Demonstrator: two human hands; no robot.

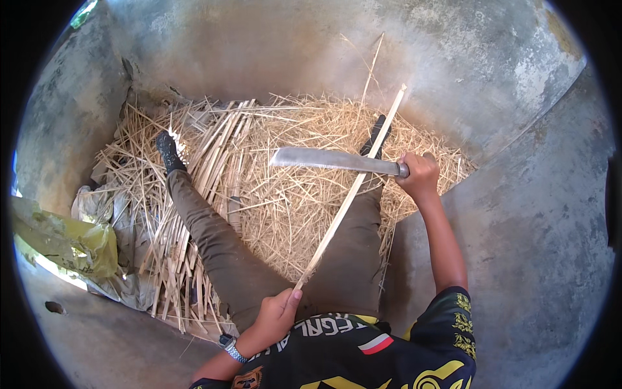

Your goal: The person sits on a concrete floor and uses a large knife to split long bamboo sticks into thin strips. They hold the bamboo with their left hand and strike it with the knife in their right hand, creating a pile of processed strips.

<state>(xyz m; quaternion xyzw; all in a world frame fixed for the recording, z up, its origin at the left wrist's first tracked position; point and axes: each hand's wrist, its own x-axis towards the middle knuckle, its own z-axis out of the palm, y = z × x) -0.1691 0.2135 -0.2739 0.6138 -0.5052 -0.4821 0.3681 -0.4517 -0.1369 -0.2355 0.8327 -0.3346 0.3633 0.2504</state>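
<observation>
A long pale strip of split wood or bamboo (pixel 337 223) slants from my lap up and away to the right. Its near end is gripped in my left hand (pixel 275 319), which is closed and wears a watch on the wrist. In my right hand (pixel 419 174) is the handle of a machete (pixel 317 158), fingers wrapped round it. The broad blade points left and crosses over the strip near my right leg; whether it touches the strip I cannot tell. The strip's far end rises in front of the grey wall.
My legs (pixel 223 240) are spread over a heap of straw-like shavings (pixel 291 201). Several split strips (pixel 175 266) lie piled at the left, beside a yellowish plastic sack (pixel 71 240). Grey concrete walls (pixel 291 52) close in the far side and the right.
</observation>
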